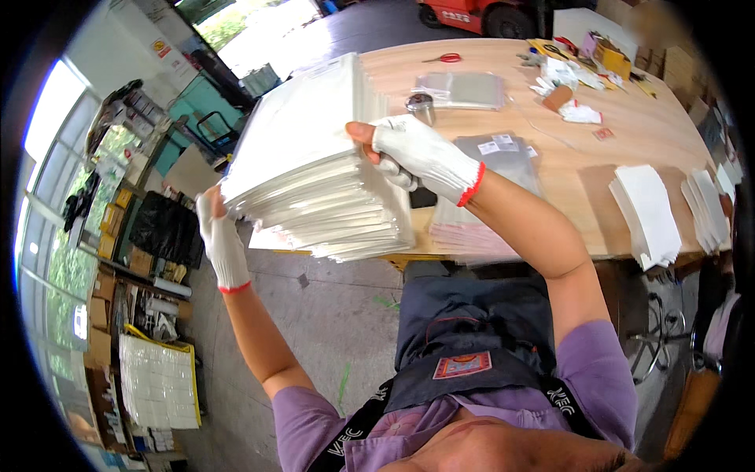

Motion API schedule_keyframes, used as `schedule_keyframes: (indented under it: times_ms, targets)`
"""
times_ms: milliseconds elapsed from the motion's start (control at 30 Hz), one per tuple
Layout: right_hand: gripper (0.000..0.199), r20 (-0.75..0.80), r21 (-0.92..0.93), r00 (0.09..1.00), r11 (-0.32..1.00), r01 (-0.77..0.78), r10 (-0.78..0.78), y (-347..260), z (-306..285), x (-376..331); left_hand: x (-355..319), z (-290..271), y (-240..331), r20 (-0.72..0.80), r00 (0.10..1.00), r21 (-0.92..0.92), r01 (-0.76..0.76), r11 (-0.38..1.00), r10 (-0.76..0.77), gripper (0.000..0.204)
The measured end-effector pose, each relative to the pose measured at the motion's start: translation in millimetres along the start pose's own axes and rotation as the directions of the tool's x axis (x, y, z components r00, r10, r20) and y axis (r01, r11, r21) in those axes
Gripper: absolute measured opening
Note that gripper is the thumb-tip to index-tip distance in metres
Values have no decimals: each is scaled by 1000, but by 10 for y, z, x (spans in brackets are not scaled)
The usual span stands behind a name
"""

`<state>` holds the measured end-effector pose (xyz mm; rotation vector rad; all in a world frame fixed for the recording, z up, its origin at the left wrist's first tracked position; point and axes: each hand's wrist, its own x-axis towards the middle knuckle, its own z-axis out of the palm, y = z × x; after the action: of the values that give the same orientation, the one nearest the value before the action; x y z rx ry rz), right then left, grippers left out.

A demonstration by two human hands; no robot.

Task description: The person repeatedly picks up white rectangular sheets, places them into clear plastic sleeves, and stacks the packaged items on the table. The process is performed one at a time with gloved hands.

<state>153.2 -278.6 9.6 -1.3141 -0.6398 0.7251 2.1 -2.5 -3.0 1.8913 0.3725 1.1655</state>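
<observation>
A tall stack of flat white sheets (303, 134), glossy along the edges as if in clear sleeves, sits at the table's left end. My left hand (223, 244), in a white glove with bare fingertips, grips its near left corner, thumb at the upper edge and other fingers mostly hidden. On the stack's right side is my right hand (425, 153), gloved the same way, with the thumb on top and the fingers curled against the edge. How many sheets either hand grips cannot be made out. Just right lies a pile of clear plastic bags (503, 169) with small white labels.
On the wooden table (550, 141) are a metal canister (421, 108), more clear bags (464, 90), red-handled scissors (450, 57) and a spare white glove (580, 113). White card stacks (646, 214) stand at the right. Loaded shelves (118, 315) line the left; a red forklift (480, 16) is beyond.
</observation>
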Motion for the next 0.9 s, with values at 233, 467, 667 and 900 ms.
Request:
schedule_keyframes:
  times_ms: [233, 467, 667, 900]
  targets:
    - [32, -251, -35, 967, 998, 43, -51, 1201, -1078, -1111, -1175, 412, -876, -276, 926, -167, 218, 961, -258, 43]
    - [12, -974, -12, -227, 1000, -4, -13, 2143, -2638, -3351, -3117, 794, -2021, 320, 863, -51, 427, 903, -391, 26]
    - [22, -972, 208, -112, 978, -22, 204, 2062, -3287, -4212, -2968, 1781, -1061, 729, 675, -153, 0, 988, 113, 16]
    - [35, -967, 256, -42, 956, -141, 252, 1922, -3598, -4188, -2534, 2399, -750, 812, 530, -34, -377, 926, 245, 21]
